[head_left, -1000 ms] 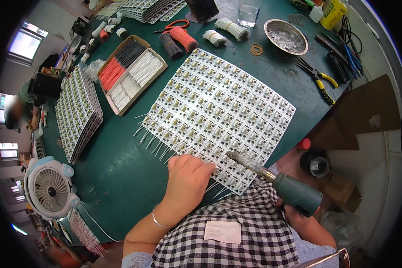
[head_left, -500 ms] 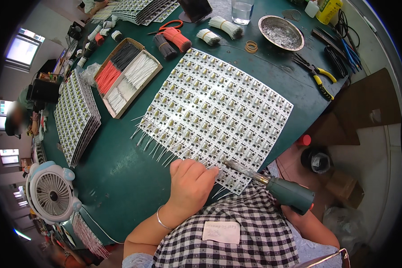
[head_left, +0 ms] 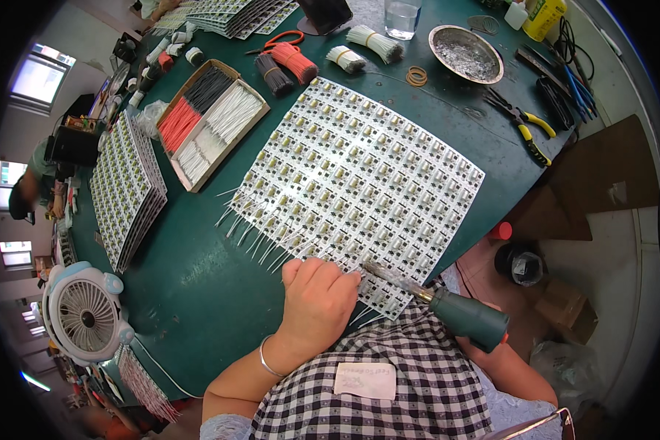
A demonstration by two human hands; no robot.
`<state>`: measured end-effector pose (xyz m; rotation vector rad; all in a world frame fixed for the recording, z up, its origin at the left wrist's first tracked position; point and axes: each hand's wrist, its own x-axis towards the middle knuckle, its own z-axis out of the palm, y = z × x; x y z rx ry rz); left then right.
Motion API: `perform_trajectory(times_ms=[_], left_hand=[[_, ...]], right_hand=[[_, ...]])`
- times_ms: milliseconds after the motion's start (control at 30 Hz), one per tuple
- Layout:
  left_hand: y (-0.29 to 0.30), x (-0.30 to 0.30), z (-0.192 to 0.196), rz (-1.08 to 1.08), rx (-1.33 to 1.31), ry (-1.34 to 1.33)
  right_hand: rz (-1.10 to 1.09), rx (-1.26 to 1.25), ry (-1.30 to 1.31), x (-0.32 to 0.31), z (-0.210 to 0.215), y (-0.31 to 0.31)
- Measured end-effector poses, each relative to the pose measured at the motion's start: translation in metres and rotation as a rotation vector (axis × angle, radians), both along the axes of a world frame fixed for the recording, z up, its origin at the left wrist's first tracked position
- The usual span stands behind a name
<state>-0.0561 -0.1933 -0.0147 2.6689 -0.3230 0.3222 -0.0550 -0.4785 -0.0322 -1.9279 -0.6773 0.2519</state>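
A white sheet of small circuit boards [head_left: 359,158] lies tilted on the green table, with short white wires [head_left: 260,235] sticking out along its near-left edge. My left hand [head_left: 319,301] rests at that edge, its fingers pinched together over the board; what they hold is hidden. From the right, my right hand [head_left: 484,352] grips a soldering iron [head_left: 466,317] by its green handle, and the handle covers most of the fingers. The iron's metal tip touches or hovers just over the sheet, close to my left fingertips.
A divided box [head_left: 211,125] holds black, red and white wires. Wire bundles [head_left: 295,62], a metal dish [head_left: 466,55], a glass of water [head_left: 401,18] and pliers [head_left: 522,125] lie beyond the sheet. Stacked circuit sheets [head_left: 125,194] and a fan [head_left: 86,317] stand at left.
The soldering iron and my right hand have shifted slightly left, the tip staying by my left fingertips. My left hand has hardly moved. The whole view has shifted a little.
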Motion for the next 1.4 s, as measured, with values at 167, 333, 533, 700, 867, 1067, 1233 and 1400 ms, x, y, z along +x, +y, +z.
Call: perform_trajectory(times_ms=[167, 333, 533, 700, 867, 1067, 1233, 1400], left_hand=[[0.000, -0.001, 0.001, 0.010, 0.012, 0.033], [-0.002, 0.000, 0.003, 0.009, 0.014, 0.043], [0.000, 0.000, 0.004, 0.011, 0.004, 0.050], [0.001, -0.001, 0.005, -0.001, 0.015, 0.058], [0.006, -0.007, 0.014, 0.004, -0.023, -0.033], [-0.002, -0.004, 0.004, -0.083, -0.088, -0.077], [-0.004, -0.004, -0.003, -0.086, -0.010, -0.043], [-0.003, -0.003, -0.004, -0.059, -0.030, -0.005]], right_hand=[[0.071, 0.053, 0.163, 0.006, 0.002, -0.001], [0.048, 0.085, 0.233, 0.005, 0.005, 0.000], [-0.110, 0.104, 0.270, -0.004, 0.011, -0.004], [-0.215, 0.098, 0.455, -0.019, 0.020, -0.013], [-0.223, 0.041, 0.446, -0.024, 0.021, -0.022], [-0.218, 0.087, 0.389, -0.021, 0.027, -0.015], [-0.111, -0.090, 0.099, -0.016, 0.027, -0.017], [-0.090, -0.017, 0.125, -0.010, 0.028, -0.009]])
